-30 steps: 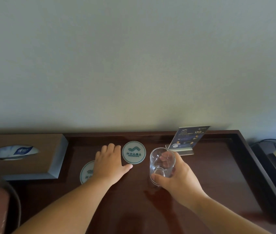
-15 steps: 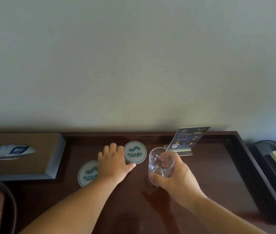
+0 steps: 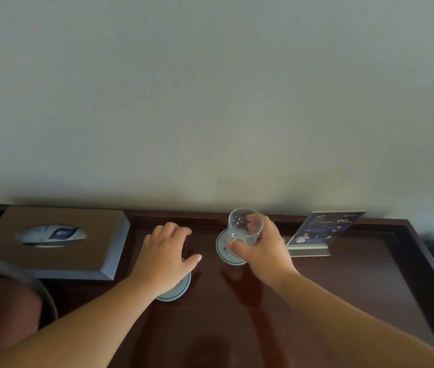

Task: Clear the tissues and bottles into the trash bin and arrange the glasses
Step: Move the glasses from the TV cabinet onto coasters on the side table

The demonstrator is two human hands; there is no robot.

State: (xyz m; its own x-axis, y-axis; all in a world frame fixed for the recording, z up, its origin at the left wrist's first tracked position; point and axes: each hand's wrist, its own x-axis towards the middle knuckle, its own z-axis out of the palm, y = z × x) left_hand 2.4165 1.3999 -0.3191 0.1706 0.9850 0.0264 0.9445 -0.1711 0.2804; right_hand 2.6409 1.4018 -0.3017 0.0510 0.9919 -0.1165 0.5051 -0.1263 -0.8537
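Right grip [image 3: 263,252] curls round the tilted glass [image 3: 245,227] over the far coaster [image 3: 222,249], apparently to seat it; left grip [image 3: 165,258], fingers relaxed, pins the near coaster [image 3: 181,290].

The surface [image 3: 237,330] is glossy dark red-brown. At ten o'clock the tissue box [image 3: 99,235] has a matt brown top with a pale grey-blue bevelled border; the tissue pack [image 3: 54,234] in its slot is white with a blue mark. The near coaster [image 3: 177,292] and far coaster [image 3: 222,248] are white, ringed in what looks like dark teal. The glass [image 3: 245,227] is clear. At two o'clock the sign card [image 3: 324,229] is navy with pale print.
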